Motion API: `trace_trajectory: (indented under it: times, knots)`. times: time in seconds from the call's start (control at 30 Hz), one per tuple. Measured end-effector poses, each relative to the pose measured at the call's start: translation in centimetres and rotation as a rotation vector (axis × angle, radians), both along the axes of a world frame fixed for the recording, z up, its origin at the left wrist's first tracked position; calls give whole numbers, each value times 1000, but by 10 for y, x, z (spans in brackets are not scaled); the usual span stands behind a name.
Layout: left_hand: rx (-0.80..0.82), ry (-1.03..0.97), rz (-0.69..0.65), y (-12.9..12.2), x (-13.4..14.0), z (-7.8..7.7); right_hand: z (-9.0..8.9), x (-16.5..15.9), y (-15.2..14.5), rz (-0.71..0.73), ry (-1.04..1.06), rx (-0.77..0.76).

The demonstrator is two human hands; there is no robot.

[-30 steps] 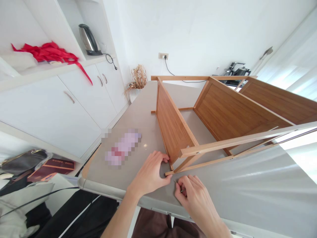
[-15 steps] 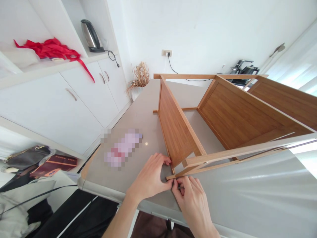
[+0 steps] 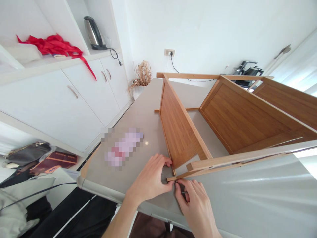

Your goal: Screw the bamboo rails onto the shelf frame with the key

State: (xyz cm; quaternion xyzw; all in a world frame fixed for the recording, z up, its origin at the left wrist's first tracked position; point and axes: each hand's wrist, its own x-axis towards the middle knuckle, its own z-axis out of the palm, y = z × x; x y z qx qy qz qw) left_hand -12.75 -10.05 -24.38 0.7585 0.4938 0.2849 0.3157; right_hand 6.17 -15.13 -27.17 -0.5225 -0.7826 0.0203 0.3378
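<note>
A wooden shelf frame (image 3: pixel 180 125) with brown panels lies on its side on the grey table (image 3: pixel 148 129). My left hand (image 3: pixel 152 175) is closed round its near corner, fingertips by the panel's lower edge and thumb by the end of the low wooden rail (image 3: pixel 172 178). Close beside it, my right hand (image 3: pixel 195 201) is pinched at the outer face of that rail. Between its thumb and fingers shows a thin dark tool (image 3: pixel 183 192) that looks like a hex key. The fingers mostly hide it, and its contact with the rail is hard to make out.
A blurred pinkish item (image 3: pixel 126 143) lies left on the table. White cabinets (image 3: pixel 81 89) line the left side, with red ribbon (image 3: pixel 54 44) and an electric kettle (image 3: pixel 94 33) above. Dried plants (image 3: pixel 142 74) stand behind the table. Bags (image 3: pixel 27 155) sit lower left.
My right hand has shifted slightly right and its pinch has changed, with the fingers now a little more spread. My left hand keeps its hold. The view has moved slightly.
</note>
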Motion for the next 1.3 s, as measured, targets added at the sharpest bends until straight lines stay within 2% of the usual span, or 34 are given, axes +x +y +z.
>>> trace_trajectory:
  times: [0.53, 0.83, 1.3]
  knots:
    - [7, 45, 18, -2, 3, 1, -9, 12, -5, -106, 22, -47]
    - [76, 121, -27, 6, 6, 3, -5, 20, 5, -56, -36, -70]
    - [62, 87, -44, 7, 2, -2, -4, 20, 12, -10, -59, -104]
